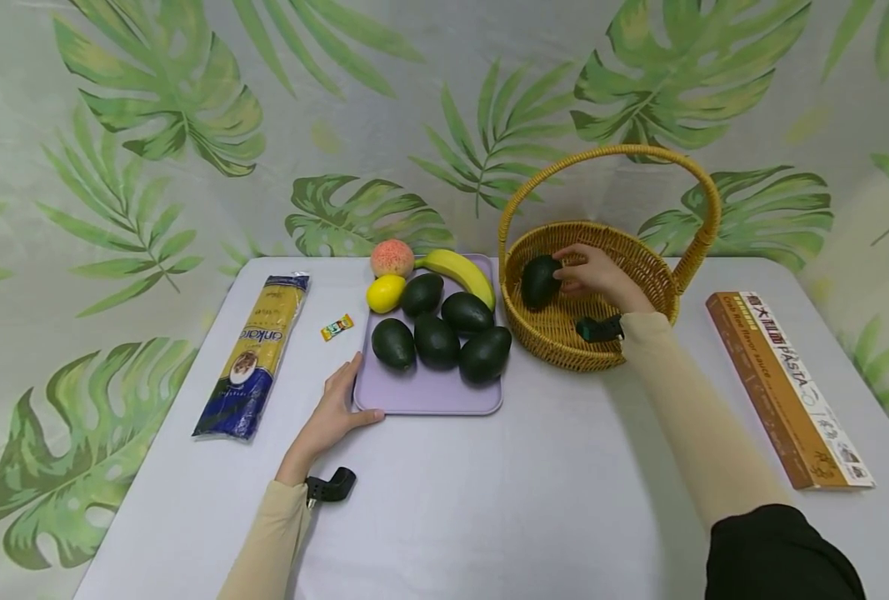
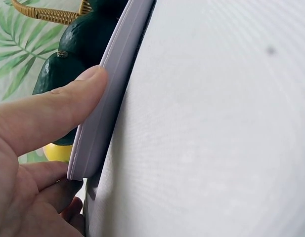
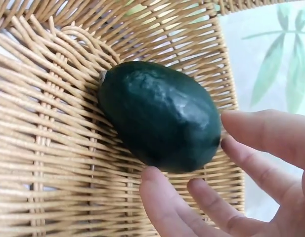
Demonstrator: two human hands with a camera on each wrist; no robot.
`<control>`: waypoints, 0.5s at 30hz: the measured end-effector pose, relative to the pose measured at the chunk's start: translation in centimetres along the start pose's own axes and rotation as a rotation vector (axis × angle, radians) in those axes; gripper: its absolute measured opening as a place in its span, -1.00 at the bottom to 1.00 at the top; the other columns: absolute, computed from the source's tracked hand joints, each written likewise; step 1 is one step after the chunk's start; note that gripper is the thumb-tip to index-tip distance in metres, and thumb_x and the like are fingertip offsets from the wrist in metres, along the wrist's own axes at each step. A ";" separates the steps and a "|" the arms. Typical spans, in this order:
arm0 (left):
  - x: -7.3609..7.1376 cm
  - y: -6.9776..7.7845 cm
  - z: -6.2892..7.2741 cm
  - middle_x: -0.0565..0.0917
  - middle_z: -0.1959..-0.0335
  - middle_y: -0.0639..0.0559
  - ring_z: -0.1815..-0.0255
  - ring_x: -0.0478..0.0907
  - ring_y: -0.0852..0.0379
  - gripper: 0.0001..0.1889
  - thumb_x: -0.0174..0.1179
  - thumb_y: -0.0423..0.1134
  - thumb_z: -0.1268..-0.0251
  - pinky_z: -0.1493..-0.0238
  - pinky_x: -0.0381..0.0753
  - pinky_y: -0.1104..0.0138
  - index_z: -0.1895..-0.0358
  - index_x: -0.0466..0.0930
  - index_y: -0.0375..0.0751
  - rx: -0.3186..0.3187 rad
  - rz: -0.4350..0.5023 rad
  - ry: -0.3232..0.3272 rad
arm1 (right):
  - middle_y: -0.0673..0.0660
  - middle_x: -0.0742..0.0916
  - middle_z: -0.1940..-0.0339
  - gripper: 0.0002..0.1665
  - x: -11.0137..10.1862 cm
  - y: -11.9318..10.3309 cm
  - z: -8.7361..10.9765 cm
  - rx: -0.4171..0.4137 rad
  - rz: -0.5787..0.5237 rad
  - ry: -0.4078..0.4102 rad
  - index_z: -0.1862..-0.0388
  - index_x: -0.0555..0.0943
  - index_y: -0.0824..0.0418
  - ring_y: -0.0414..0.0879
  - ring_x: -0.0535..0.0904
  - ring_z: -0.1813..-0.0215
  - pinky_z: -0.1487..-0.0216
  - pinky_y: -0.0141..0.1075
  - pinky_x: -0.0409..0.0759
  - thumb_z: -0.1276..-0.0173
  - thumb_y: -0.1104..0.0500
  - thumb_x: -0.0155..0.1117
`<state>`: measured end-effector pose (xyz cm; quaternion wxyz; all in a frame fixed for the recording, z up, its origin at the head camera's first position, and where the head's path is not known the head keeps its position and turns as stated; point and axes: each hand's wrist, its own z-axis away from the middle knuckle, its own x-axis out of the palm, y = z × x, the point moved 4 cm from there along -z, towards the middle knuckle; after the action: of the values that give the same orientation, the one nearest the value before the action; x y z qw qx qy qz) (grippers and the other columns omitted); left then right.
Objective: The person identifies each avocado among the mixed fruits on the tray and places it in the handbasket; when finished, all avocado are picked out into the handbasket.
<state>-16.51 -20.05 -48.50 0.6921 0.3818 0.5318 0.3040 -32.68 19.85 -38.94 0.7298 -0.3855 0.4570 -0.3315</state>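
My left hand [image 1: 335, 408] holds the near-left corner of a lilac tray [image 1: 429, 400], thumb along the front rim and fingers at the left side. On the tray lie several dark green avocados [image 1: 437, 340], a banana [image 1: 459, 275], a lemon [image 1: 386, 293] and a peach [image 1: 392, 258], the last two at its left edge. Inside the wicker basket [image 1: 564, 354], another avocado [image 3: 159, 116] lies on its side against the weave. My right hand [image 3: 271, 182] is beside it with spread fingers, the fingertips touching or almost touching its skin.
A blue and gold pasta packet [image 1: 252, 358] lies at the left, with a small colourful wrapped sweet [image 1: 337, 327] between it and the tray. A long pasta box [image 1: 789, 387] lies on the right. The basket's tall handle [image 1: 624, 150] arches above the right hand.
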 end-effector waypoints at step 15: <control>0.0 0.1 0.1 -0.19 -0.53 -0.24 -0.51 -0.34 -0.16 0.07 0.41 -0.19 -0.10 -0.40 -0.19 -0.13 -0.54 -0.20 -0.23 0.005 0.005 0.004 | 0.36 0.42 -0.25 -0.39 0.1 -1.4 4.4 -0.212 -0.089 0.009 -0.38 0.27 0.33 0.13 0.59 -0.03 -0.02 -0.13 0.58 -0.47 0.07 0.11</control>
<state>-16.42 -19.99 -48.44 0.6893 0.3842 0.5330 0.3053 -28.73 20.22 -36.50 0.6674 -0.4788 0.4752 -0.3152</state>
